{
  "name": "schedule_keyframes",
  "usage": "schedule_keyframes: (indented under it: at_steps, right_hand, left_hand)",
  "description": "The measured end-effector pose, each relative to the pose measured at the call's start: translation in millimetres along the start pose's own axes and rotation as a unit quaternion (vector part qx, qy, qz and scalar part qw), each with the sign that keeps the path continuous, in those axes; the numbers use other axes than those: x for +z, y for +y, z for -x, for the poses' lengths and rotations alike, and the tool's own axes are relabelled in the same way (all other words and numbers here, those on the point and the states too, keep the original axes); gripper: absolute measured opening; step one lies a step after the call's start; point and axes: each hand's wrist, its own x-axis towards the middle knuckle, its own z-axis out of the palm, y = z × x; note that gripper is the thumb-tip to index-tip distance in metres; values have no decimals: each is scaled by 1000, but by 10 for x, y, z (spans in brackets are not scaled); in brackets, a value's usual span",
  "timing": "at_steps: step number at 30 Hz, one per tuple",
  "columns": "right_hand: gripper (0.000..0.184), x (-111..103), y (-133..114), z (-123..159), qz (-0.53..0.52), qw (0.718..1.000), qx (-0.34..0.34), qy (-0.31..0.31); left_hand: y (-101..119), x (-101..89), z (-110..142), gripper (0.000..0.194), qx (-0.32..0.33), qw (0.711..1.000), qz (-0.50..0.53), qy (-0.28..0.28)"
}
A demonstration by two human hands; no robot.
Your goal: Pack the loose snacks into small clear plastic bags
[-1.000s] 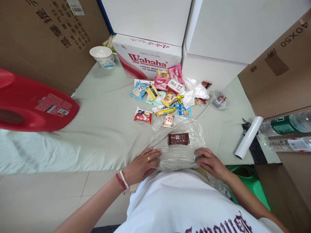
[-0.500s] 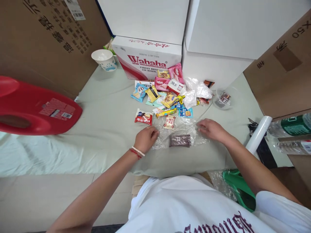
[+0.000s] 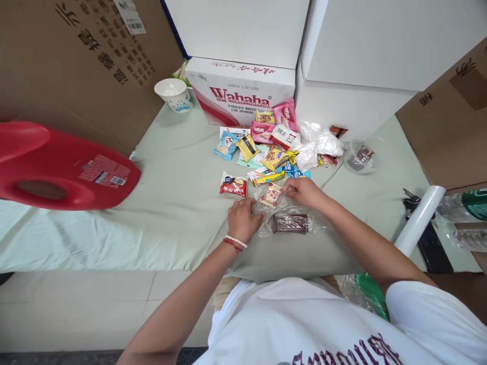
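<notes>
My right hand (image 3: pixel 304 192) pinches the right corner of a small cream-and-red snack packet (image 3: pixel 270 195). The packet lies tilted over the upper part of a clear plastic bag (image 3: pixel 266 228). A dark brown wrapped snack (image 3: pixel 291 223) sits at the bag's lower part, under or inside the film; I cannot tell which. At the bag's left edge rests my left hand (image 3: pixel 244 219), thumb and fingers apart, holding nothing. Just above it is a red-and-white snack packet (image 3: pixel 233 185). A yellow stick-shaped packet (image 3: pixel 268 178) lies beyond the cream-and-red one.
Several mixed snacks, including a pink packet (image 3: pixel 262 132), pile against a Wahaha carton (image 3: pixel 243 91). White crumpled plastic (image 3: pixel 319 142) and a clear tub (image 3: pixel 360 156) are right of them. A paper cup (image 3: pixel 174 95), red jug (image 3: pixel 72 170) and white roll (image 3: pixel 420 220) stand around.
My right hand has moved left from the bag's right edge and taken hold of the cream-and-red packet's corner. That packet now tilts. My left hand's thumb and fingers have spread. The view has shifted.
</notes>
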Motion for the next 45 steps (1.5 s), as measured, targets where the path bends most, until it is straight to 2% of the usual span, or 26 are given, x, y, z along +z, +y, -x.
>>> schedule_keyframes:
  at_steps: [1, 3, 5, 6, 8, 11, 15, 18, 20, 21, 23, 26, 28, 30, 32, 33, 35, 38, 41, 43, 45]
  right_hand:
    - [25, -26, -22, 86, -13, 999, -40, 9]
    - [30, -44, -86, 298, -9, 990, -141, 1]
    - [33, 8, -159, 532, 30, 974, -222, -47]
    - [35, 58, -191, 644, 56, 966, -242, -74]
    - [36, 184, -233, 840, 105, 958, -245, -107]
    - [36, 355, -237, 1036, 143, 963, -208, -98]
    - [36, 481, -213, 1143, 131, 976, -161, -71]
    - [33, 536, -226, 1154, 112, 981, -150, -50]
    - [33, 560, -244, 1147, 97, 983, -149, -36]
    - [32, 565, -248, 1144, 88, 984, -150, -29]
    - [29, 556, -234, 1147, 53, 986, -158, -18]
    - [27, 512, -121, 1196, -41, 982, -187, -1]
    - [30, 494, 15, 1256, -83, 983, -148, 65]
    - [31, 508, 168, 1320, -56, 984, -32, 168]
    - [39, 545, 298, 1370, 8, 972, 79, 223]
    - [40, 561, 345, 1387, 33, 969, 103, 220]
    - [27, 567, 395, 1404, 42, 974, 104, 196]
    - [21, 489, 379, 1386, -23, 979, 107, 174]
    - [22, 398, 311, 1314, -111, 975, 140, 129]
    - [21, 382, 264, 1256, -141, 971, 149, 119]
    - [21, 399, 227, 1213, -162, 965, 150, 138]
  left_hand:
    - [5, 7, -2, 37, -9, 1000, 4, 4]
    - [-8, 29, -3, 49, -18, 999, 25, 36]
    - [-47, 53, -3, 66, -16, 996, 47, 77]
    - [-75, 59, -3, 68, -11, 995, 55, 88]
    - [-141, 48, 0, 50, 0, 994, 67, 86]
    - [-246, -55, 45, 11, 27, 992, 104, 61]
    - [-277, -295, 219, 8, 54, 984, 170, 18]
    - [-104, -366, 351, 14, 25, 956, 284, -62]
    - [105, -290, 391, 17, 23, 925, 363, -105]
    - [224, -219, 396, 16, 31, 919, 377, -112]
    - [455, -45, 392, 9, 70, 937, 326, -108]
    - [709, 174, 407, 17, 167, 975, 129, -75]
    - [785, 245, 447, 20, 207, 977, 19, -45]
    - [796, 277, 488, 21, 213, 976, -37, -15]
    - [764, 309, 504, 20, 217, 975, -53, 19]
    - [740, 332, 499, 21, 229, 972, -50, 32]
    - [687, 391, 469, 25, 262, 964, -25, 35]
    - [607, 480, 414, 30, 266, 963, 39, 28]
    - [532, 529, 390, 30, 240, 964, 100, 61]
    - [494, 538, 390, 30, 249, 960, 103, 80]
    - [481, 538, 387, 32, 279, 955, 75, 71]
